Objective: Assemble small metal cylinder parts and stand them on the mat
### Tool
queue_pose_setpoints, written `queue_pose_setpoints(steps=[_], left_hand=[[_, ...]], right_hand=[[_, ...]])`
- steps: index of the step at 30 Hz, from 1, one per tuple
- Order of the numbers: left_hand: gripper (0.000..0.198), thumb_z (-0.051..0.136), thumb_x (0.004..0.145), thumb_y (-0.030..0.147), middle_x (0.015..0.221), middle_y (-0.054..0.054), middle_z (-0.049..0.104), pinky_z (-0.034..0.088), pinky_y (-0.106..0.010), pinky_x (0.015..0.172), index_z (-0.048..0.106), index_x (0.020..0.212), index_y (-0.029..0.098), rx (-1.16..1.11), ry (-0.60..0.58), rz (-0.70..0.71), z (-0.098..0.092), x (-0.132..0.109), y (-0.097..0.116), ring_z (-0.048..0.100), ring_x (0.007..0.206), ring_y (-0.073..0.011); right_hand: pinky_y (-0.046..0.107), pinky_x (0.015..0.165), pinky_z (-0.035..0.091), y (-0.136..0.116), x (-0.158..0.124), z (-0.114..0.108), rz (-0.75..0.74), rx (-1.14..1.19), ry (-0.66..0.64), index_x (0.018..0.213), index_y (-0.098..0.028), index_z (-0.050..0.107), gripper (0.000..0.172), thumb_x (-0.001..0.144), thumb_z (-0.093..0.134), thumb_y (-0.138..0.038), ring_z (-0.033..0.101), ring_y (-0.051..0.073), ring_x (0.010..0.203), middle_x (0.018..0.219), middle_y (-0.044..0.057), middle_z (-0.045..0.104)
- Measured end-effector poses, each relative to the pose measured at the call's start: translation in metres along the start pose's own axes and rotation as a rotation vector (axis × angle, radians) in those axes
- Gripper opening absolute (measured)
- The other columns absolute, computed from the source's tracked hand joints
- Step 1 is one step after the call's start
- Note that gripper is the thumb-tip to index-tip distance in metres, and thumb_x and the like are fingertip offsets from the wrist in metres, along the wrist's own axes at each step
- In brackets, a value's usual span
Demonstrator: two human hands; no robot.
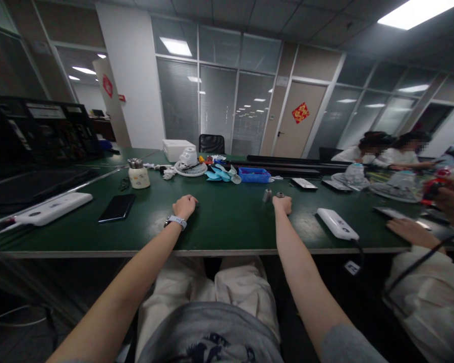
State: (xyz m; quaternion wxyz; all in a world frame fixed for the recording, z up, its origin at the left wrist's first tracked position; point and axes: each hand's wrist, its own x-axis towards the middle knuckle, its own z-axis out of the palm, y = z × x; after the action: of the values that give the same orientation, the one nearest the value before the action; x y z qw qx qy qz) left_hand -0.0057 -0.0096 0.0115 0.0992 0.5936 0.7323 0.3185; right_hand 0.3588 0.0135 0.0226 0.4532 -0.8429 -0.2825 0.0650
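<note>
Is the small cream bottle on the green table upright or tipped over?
Upright. The cream bottle stands on its base on the green table, metal cap on top, beyond the black phone and apart from the left hand.

Two bare forearms lead to the left hand [184, 205] and the right hand [283, 203]. A wristwatch [176, 221] with a pale band and silver case sits on the left wrist. The person wears a grey short-sleeved T-shirt [212, 340] with a dark blue printed design on the front, and cream-coloured trousers [215, 290], creased at the lap.
</note>
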Motion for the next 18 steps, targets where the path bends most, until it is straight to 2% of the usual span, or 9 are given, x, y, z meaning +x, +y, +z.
queue_pose_setpoints(steps=[3, 7, 9, 11, 12, 13, 15, 18], left_hand=[[0.035, 0.037, 0.085, 0.03, 0.101, -0.004, 0.073, 0.039, -0.041, 0.089, 0.072, 0.085, 0.029, 0.001, -0.002, -0.002, 0.0, 0.0, 0.0, 0.062, 0.101, -0.0284], [0.036, 0.037, 0.085, 0.029, 0.103, -0.005, 0.072, 0.039, -0.042, 0.089, 0.072, 0.087, 0.028, 0.01, -0.006, 0.015, -0.001, -0.001, 0.001, 0.061, 0.103, -0.0292], [0.036, 0.037, 0.086, 0.029, 0.104, -0.005, 0.072, 0.039, -0.041, 0.089, 0.072, 0.088, 0.027, 0.006, -0.009, 0.015, -0.001, -0.002, 0.001, 0.061, 0.103, -0.029], [0.035, 0.037, 0.086, 0.028, 0.103, -0.005, 0.072, 0.04, -0.039, 0.087, 0.072, 0.089, 0.027, -0.013, -0.003, 0.025, -0.001, -0.001, 0.001, 0.062, 0.101, -0.028], [0.035, 0.037, 0.086, 0.027, 0.101, -0.005, 0.072, 0.041, -0.037, 0.085, 0.072, 0.089, 0.026, -0.032, 0.005, 0.035, 0.0, -0.001, 0.0, 0.062, 0.1, -0.027], [0.034, 0.038, 0.086, 0.027, 0.099, -0.005, 0.072, 0.042, -0.035, 0.081, 0.072, 0.091, 0.026, -0.06, 0.013, 0.045, 0.001, 0.0, 0.0, 0.063, 0.096, -0.0257], [0.033, 0.039, 0.086, 0.026, 0.092, -0.004, 0.072, 0.043, -0.03, 0.073, 0.071, 0.096, 0.024, -0.142, 0.027, 0.07, 0.004, 0.002, -0.001, 0.064, 0.087, -0.0223], [0.034, 0.041, 0.088, 0.03, 0.084, -0.003, 0.071, 0.043, -0.026, 0.067, 0.068, 0.108, 0.023, -0.282, 0.037, 0.171, 0.009, 0.004, 0.0, 0.063, 0.076, -0.0181]], right_hand=[[0.041, 0.083, 0.049, 0.002, 0.002, -0.001, 0.015, 0.036, -0.005, 0.104, -0.018, 0.063, 0.034, 0.072, 0.065, -0.027, 0.064, 0.03, 0.098, 0.104, 0.017, 0.065], [0.038, 0.085, 0.047, 0.0, 0.0, -0.002, -0.027, 0.089, 0.068, 0.11, -0.02, 0.061, 0.035, 0.076, 0.062, -0.029, 0.062, 0.027, 0.102, 0.11, 0.014, 0.065], [0.034, 0.088, 0.045, -0.008, -0.007, -0.001, -0.169, 0.153, 0.143, 0.114, -0.021, 0.058, 0.037, 0.079, 0.06, -0.032, 0.06, 0.023, 0.105, 0.114, 0.011, 0.064], [0.032, 0.088, 0.044, -0.019, -0.021, 0.003, -0.407, 0.243, 0.187, 0.114, -0.02, 0.059, 0.038, 0.08, 0.059, -0.037, 0.061, 0.021, 0.102, 0.111, 0.01, 0.065], [0.032, 0.086, 0.044, -0.026, -0.031, 0.007, -0.532, 0.284, 0.169, 0.113, -0.019, 0.059, 0.039, 0.08, 0.059, -0.039, 0.062, 0.021, 0.096, 0.106, 0.01, 0.067], [0.031, 0.083, 0.045, -0.033, -0.045, 0.012, -0.642, 0.311, 0.116, 0.112, -0.018, 0.06, 0.04, 0.08, 0.06, -0.043, 0.063, 0.021, 0.09, 0.1, 0.009, 0.068], [0.029, 0.076, 0.046, -0.044, -0.078, 0.023, -0.799, 0.322, -0.07, 0.108, -0.019, 0.062, 0.042, 0.078, 0.061, -0.049, 0.064, 0.019, 0.077, 0.089, 0.005, 0.07], [0.027, 0.073, 0.046, -0.055, -0.13, 0.042, -0.952, 0.29, -0.33, 0.1, -0.024, 0.066, 0.039, 0.074, 0.066, -0.053, 0.064, 0.016, 0.073, 0.083, 0.0, 0.071]])
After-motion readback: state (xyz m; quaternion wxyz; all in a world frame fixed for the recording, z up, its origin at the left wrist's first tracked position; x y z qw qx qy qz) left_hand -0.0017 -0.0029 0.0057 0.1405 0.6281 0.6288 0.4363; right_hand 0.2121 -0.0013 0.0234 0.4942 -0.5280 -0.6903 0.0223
